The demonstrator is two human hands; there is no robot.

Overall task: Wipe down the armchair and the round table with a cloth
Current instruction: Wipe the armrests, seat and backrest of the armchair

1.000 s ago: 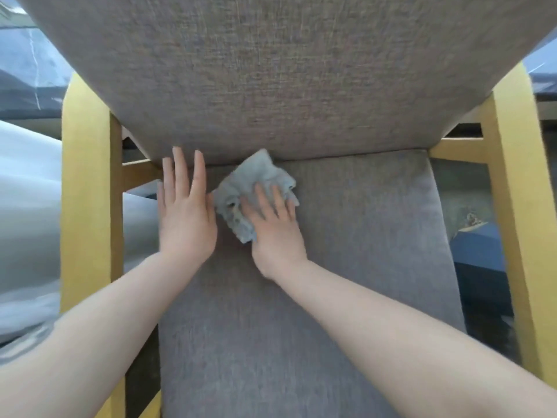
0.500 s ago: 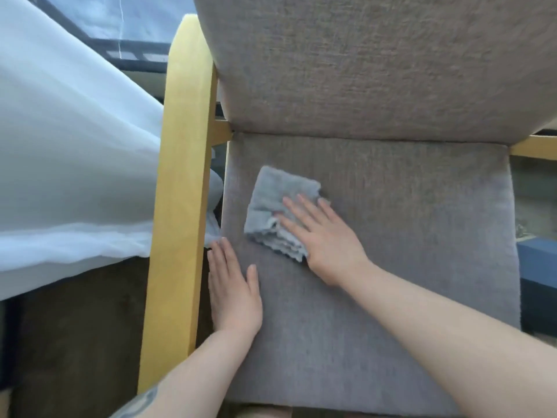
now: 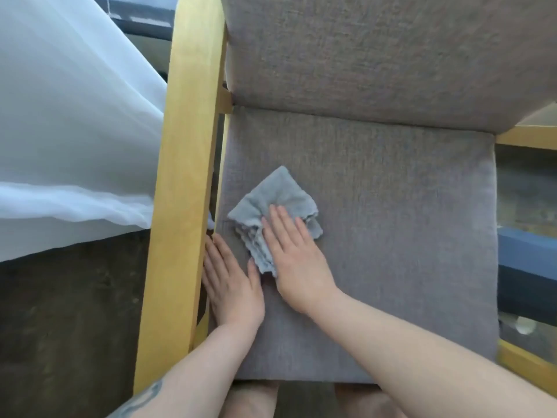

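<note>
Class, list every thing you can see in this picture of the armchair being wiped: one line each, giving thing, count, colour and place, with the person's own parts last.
grey-blue folded cloth: one, on the seat cushion, left of centre, under the right hand.
grey fabric seat cushion: one, centre.
grey fabric backrest: one, top.
yellow wooden armrest: one, left of the seat.
yellow wooden frame rails: several, right edge.
white sheer curtain: one, far left.
dark brown floor: lower left.
right hand: one, flat on the cloth.
left hand: one, flat on the seat's left edge.
</note>
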